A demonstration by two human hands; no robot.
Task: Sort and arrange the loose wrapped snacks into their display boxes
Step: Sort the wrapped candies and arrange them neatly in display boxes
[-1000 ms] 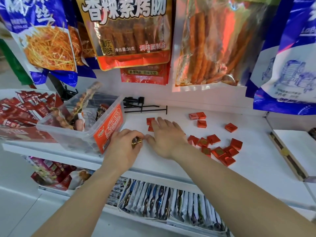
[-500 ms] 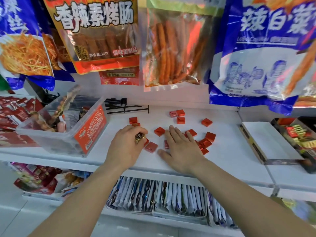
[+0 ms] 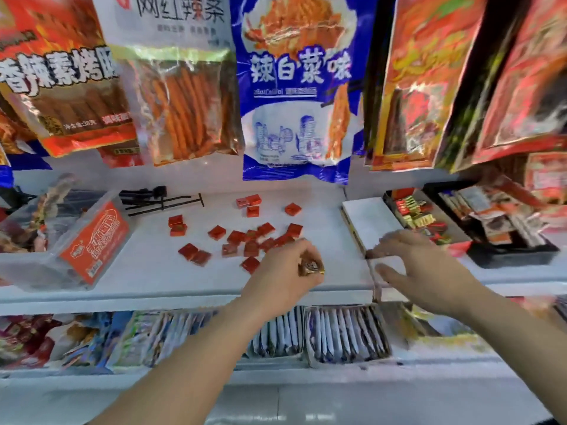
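Observation:
Several small red square wrapped snacks (image 3: 251,237) lie loose on the white shelf (image 3: 153,268). My left hand (image 3: 282,268) is closed around a small brown-and-gold wrapped snack (image 3: 311,268), just right of the red pile. My right hand (image 3: 420,268) is spread, fingers apart, touching the near end of a white display box flap (image 3: 368,222). Behind that flap, an open box (image 3: 414,216) holds red and gold wrapped snacks.
A clear plastic tub (image 3: 70,240) with an orange label holds skewer snacks at the left. Black hooks (image 3: 159,199) lie at the shelf's back. A black tray (image 3: 497,228) of packets stands at the right. Snack bags (image 3: 294,87) hang above; sachets (image 3: 337,332) fill the lower shelf.
Both hands have shifted right, away from the tub. My left hand carried the gold-wrapped snack past the red pile. My right hand left the red squares and reached the white box flap.

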